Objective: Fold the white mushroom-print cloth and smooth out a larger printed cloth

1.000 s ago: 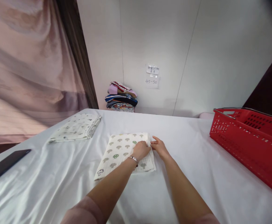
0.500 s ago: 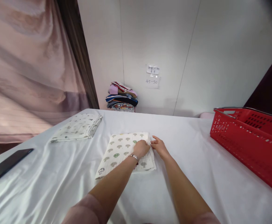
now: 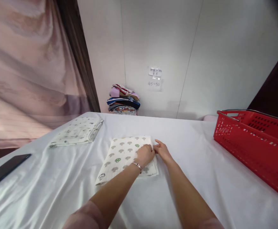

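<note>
A folded white muslin cloth (image 3: 119, 155) with grey and green mushroom prints lies flat in the middle of the table. My left hand (image 3: 145, 155), with a bracelet at the wrist, is closed at the cloth's right edge, its fingertips mostly hidden. Just to its right, my right hand (image 3: 162, 150) pinches the same edge, index finger partly extended and thumb side close to my left fingers. A second folded white cloth (image 3: 78, 131) with small prints rests at the back left of the table.
A black phone (image 3: 6, 168) lies at the left table edge. On the right stands a red plastic basket (image 3: 253, 146) with a metal handle. Folded clothes (image 3: 124, 100) are piled behind the white-covered table (image 3: 188, 136), below paper signs (image 3: 155, 79) on the wall.
My left hand has shifted slightly right along the cloth's edge, closer to my right hand. The whole view has moved a little; the cloths otherwise lie as before.
</note>
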The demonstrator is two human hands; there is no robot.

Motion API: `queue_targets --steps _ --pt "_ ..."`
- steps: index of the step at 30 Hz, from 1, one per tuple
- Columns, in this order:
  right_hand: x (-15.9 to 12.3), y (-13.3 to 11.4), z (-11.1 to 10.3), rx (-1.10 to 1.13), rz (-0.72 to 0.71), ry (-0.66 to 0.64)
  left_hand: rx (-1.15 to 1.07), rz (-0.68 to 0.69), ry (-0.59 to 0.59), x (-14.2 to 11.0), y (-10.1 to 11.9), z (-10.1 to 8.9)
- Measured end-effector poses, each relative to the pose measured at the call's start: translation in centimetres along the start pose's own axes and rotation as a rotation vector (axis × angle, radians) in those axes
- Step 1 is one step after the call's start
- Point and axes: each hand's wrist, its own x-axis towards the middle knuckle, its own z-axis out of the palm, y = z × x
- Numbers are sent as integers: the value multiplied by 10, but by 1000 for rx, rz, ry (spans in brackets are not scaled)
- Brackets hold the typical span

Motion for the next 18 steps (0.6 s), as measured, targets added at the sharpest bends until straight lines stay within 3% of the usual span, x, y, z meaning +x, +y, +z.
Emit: queue_targets --steps 11,18 --pt "0 2 2 28 -43 -54 -70 36 -22 -11 -1 3" --pt "-3 0 7 -5 -38 12 -128 105 -95 -5 -17 -11"
